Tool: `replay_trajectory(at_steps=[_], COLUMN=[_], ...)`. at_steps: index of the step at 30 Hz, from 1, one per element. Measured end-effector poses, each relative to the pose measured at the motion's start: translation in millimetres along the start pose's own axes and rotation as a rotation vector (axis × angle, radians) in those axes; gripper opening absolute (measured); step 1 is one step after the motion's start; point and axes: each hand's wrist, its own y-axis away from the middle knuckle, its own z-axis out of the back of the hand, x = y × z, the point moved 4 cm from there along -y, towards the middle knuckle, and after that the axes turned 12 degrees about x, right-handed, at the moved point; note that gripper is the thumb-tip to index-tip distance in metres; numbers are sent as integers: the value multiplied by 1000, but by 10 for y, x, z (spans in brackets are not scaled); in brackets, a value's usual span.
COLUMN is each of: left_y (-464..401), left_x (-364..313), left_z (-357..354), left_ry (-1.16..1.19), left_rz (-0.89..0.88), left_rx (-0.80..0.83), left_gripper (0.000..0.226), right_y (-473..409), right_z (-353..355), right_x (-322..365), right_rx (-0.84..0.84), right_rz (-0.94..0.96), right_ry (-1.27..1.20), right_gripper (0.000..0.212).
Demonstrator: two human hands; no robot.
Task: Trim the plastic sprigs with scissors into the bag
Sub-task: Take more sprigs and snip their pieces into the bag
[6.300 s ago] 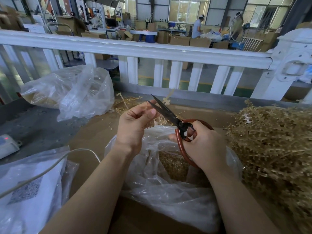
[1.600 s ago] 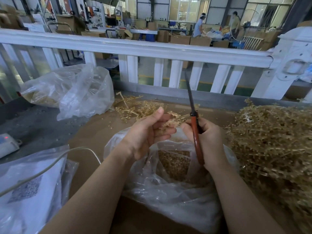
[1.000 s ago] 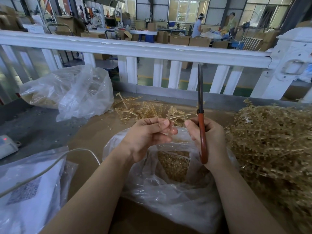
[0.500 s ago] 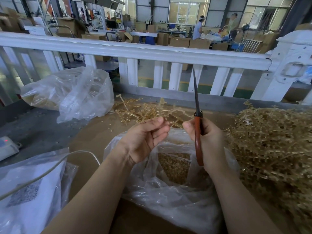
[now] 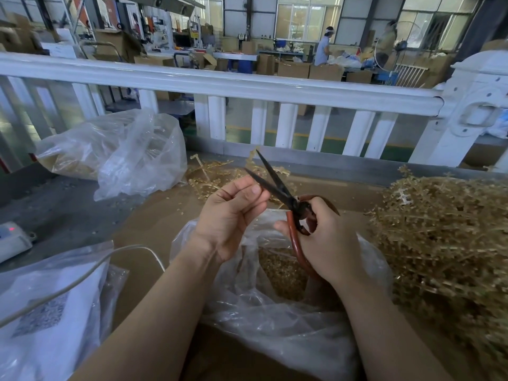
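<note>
Daylight comes through the tall windows (image 5: 308,16) at the far end of the hall and leaves the distance bright and slightly washed out, while the near table (image 5: 154,215) sits in dimmer, even light with only soft shadows. The white railing (image 5: 220,85) carries a long pale sheen along its top, and the clear bag (image 5: 288,334) shows scattered glare on its creases. The wide lens bows the railing and stretches the corners. The sprig pile (image 5: 450,243) at the right edge smears, and the far people are soft
</note>
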Motion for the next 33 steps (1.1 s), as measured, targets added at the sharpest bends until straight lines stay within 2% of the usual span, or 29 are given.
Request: replay_trajectory(at_steps=[4, 8, 17, 23, 33], left_y=[-1, 1, 14, 16, 11], left_x=[-1, 22, 48, 52, 46], left_z=[-22, -15, -8, -27, -14], left_ry=[-33, -50, -107, -114, -89], left_rz=[-42, -34, -39, -73, -76], left_rx=[17, -13, -49, -29, -7], left_gripper=[18, 20, 12, 14, 18], right_y=[0, -6, -11, 17, 28], right_z=[17, 23, -6, 23, 27], right_x=[16, 27, -6, 44, 54], right_rx=[-53, -55, -65, -97, -92], right_rz=[18, 6, -15, -12, 34], right_ry=[146, 175, 236, 193, 158], right_gripper=[60, 67, 55, 65, 64])
